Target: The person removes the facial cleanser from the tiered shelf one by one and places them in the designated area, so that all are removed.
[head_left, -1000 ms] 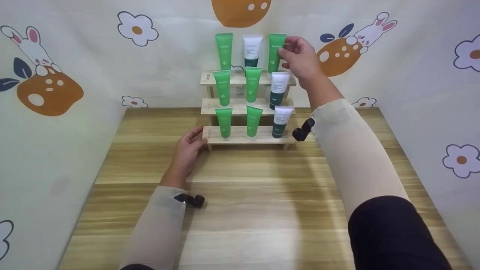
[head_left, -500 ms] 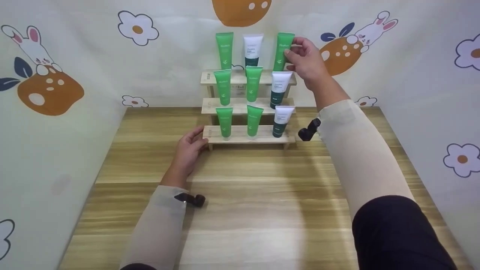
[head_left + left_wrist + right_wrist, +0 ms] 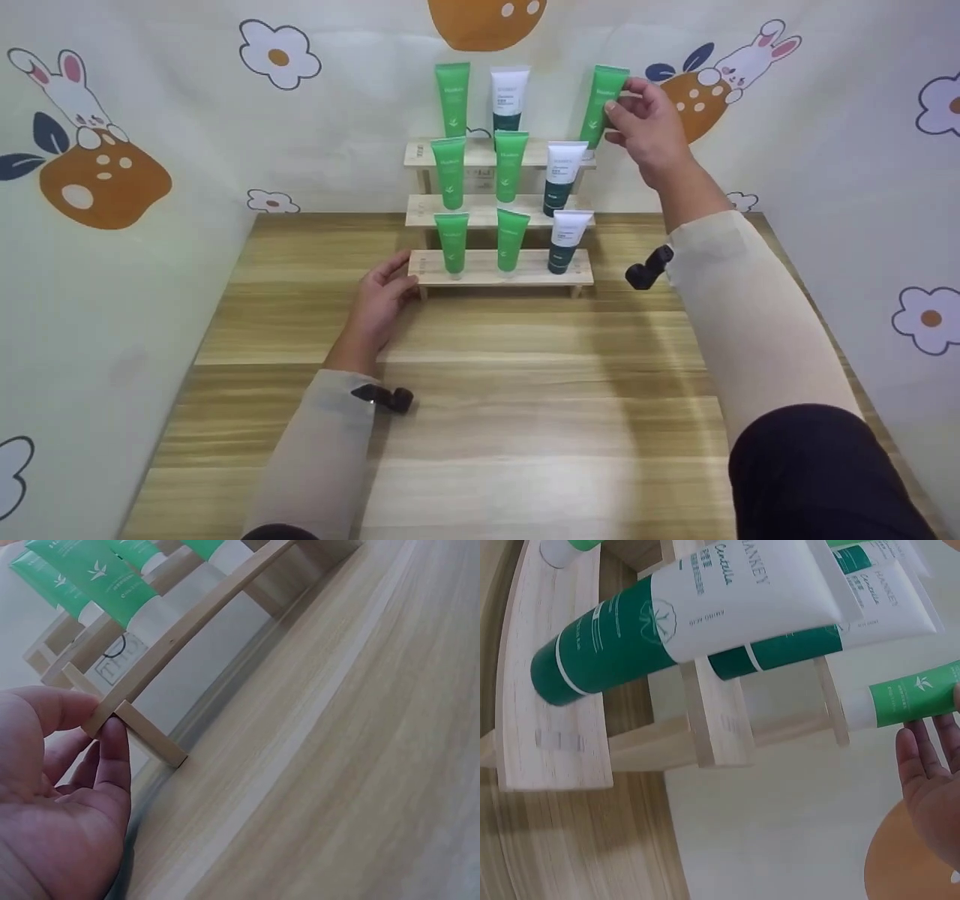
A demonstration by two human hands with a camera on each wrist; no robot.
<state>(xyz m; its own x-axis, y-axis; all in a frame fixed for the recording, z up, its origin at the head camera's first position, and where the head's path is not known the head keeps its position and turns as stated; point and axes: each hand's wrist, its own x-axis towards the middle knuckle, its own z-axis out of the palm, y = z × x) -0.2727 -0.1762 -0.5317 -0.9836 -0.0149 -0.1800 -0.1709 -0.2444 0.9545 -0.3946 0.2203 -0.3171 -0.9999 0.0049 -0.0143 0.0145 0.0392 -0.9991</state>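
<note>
My right hand pinches a green squeeze tube between thumb and fingers at the right end of the top tier. The tube leans slightly, flat end up; in the right wrist view its white cap sits close by the top board's end. My left hand grips the left end of the lowest board of a three-tier wooden display stand. In the left wrist view, the thumb lies over that board's corner and fingers curl beneath it, beside the stand's leg.
Green tubes and white-and-dark-green tubes stand cap-down across the tiers, several in all. A white one is near the right wrist camera. The wooden table extends in front; a patterned cloth hangs behind.
My right hand has moved right with the green tube, from beside the white tube to the top tier's right end; the tube now leans more. My left hand stays on the stand.
</note>
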